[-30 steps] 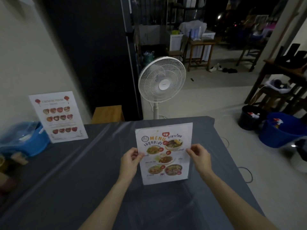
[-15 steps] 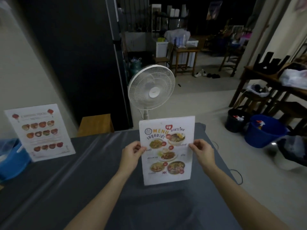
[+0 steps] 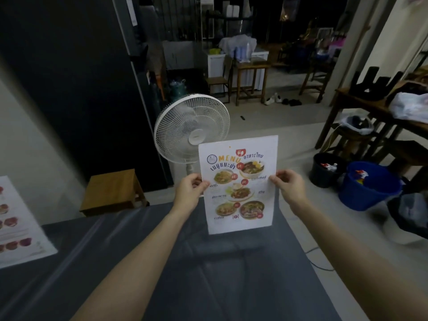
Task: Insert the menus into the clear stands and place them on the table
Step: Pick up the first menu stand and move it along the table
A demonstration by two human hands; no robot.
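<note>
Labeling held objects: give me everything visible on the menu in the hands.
The menu is a white sheet, glossy as if behind clear plastic, printed with an orange "MENU" heading, Thai text and five food photos. It is held upright, slightly tilted, facing the camera over the table's far edge. The left hand pinches its left edge, the right hand its right edge. Its lower edge looks lifted off the table.

Quantities: two menus (image 3: 238, 184) (image 3: 16, 225) (one partly out of frame), two hands (image 3: 190, 189) (image 3: 290, 187), one fan (image 3: 192, 128), two buckets (image 3: 368, 184) (image 3: 324, 170).
</note>
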